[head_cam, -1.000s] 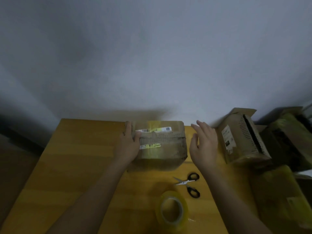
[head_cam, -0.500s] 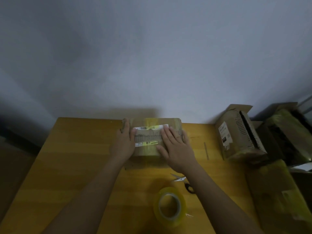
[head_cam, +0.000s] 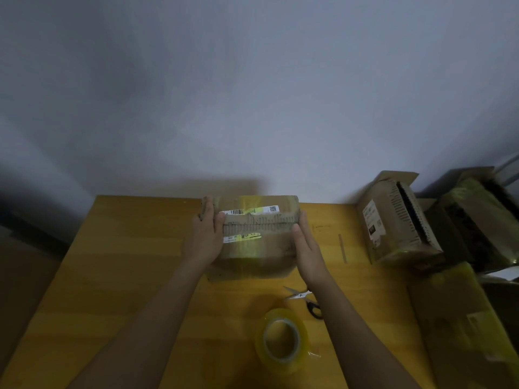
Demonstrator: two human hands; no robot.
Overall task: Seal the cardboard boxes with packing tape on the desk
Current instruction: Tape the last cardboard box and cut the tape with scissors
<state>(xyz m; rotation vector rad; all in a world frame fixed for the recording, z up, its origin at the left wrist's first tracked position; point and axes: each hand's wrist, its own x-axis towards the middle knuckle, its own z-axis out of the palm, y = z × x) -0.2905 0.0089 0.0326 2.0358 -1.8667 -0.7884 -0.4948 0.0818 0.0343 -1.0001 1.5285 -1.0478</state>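
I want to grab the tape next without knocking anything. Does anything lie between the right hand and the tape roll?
Yes. The scissors lie on the desk between the right hand, now against the box, and the tape roll. They sit just beside that forearm, so reach from above.

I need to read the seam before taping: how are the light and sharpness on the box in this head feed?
Head view: dim, with dark vignetted corners; wide-angle bending bows the yellow wooden desk edges. The brown cardboard box between the left hand and right hand is soft, its torn seam visible but its labels unreadable; a yellowish sheen crosses its top. The clear yellow tape roll looks slightly blurred.
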